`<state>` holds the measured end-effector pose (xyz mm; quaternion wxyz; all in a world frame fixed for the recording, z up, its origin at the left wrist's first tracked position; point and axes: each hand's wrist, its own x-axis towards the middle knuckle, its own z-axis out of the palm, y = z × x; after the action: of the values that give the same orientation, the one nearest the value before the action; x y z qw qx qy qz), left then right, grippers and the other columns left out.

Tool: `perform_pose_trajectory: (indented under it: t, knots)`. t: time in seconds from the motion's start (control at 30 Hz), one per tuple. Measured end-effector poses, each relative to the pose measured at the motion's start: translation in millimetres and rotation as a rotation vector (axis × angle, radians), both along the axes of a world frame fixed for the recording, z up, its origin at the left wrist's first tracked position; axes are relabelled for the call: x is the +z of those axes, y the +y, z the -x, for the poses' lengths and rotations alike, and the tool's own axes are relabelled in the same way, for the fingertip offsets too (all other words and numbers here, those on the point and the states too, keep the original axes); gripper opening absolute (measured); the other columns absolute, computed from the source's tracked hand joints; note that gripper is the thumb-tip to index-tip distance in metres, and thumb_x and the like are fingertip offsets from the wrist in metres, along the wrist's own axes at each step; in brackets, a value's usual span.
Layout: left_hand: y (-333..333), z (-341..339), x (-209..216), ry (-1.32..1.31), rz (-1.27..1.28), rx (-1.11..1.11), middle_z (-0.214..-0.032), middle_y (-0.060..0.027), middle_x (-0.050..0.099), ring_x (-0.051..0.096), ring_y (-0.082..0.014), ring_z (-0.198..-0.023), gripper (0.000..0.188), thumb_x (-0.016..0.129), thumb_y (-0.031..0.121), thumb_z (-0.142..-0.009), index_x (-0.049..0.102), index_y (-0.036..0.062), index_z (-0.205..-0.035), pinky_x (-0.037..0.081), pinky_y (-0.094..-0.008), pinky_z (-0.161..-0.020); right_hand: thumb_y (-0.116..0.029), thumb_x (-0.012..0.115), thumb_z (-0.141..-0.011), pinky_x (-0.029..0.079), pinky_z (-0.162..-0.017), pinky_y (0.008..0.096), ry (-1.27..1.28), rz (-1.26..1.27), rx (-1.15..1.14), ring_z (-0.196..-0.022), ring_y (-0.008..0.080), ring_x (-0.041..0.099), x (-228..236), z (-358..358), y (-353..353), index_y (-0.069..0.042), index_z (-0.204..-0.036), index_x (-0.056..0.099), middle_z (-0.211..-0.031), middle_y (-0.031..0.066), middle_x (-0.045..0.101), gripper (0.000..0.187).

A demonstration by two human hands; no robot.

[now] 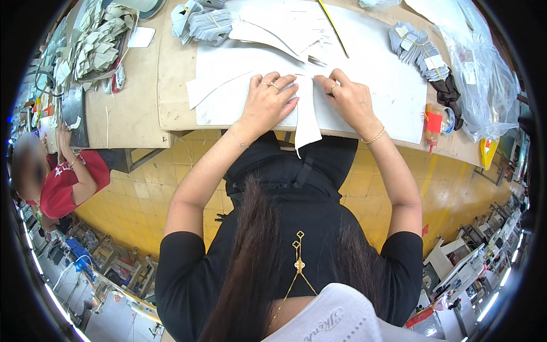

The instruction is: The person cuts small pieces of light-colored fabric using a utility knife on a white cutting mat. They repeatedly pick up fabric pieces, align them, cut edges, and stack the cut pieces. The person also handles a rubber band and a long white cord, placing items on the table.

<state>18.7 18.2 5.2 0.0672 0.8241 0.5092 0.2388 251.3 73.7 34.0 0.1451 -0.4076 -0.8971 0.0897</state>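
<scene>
Smooth white cloth (342, 310) | left fingers (289, 92) at flared, flat white strip (307, 121)

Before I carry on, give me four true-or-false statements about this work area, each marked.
1. The yellow-and-black striped pencil lies on the large white sheet. True.
2. The left hand is left of the narrow, flared white strip. True.
3. The pencil is nearer the left hand. False: it is nearer the right hand.
4. Nothing lies right of the right hand. False: an orange-tinted plastic bottle with a red label does.
</scene>
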Motion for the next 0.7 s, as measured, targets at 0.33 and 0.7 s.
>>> perform_pose_trajectory:
  t: [0.33, 0.7]
  knots:
    - [-1, -1, -3, 0.033, -0.069, -0.006, -0.125, 0.0033, 0.065, 0.057, -0.0185, -0.108, 0.027, 0.076, 0.025, -0.082, 0.072, 0.0132, -0.106, 0.038, -0.0413, -0.092, -0.027, 0.071, -0.089, 0.055, -0.063, 0.0366, 0.106, 0.178, -0.324, -0.070, 0.0250, 0.067, -3, 38, 8, -0.012, -0.104, 0.074, -0.095, 0.0034, 0.067, 0.022]
    - [-10, 1, -2, 0.004, -0.034, -0.001, -0.125, 0.0030, 0.065, 0.057, -0.0191, -0.108, 0.028, 0.077, 0.024, -0.081, 0.072, 0.0135, -0.106, 0.038, -0.0412, -0.091, -0.022, 0.077, -0.086, 0.050, -0.068, 0.0324, 0.415, 0.623, -0.249, -0.071, 0.0223, 0.063, 11, 32, 12, -0.008, -0.099, 0.076, -0.083, 0.0082, 0.067, 0.020]
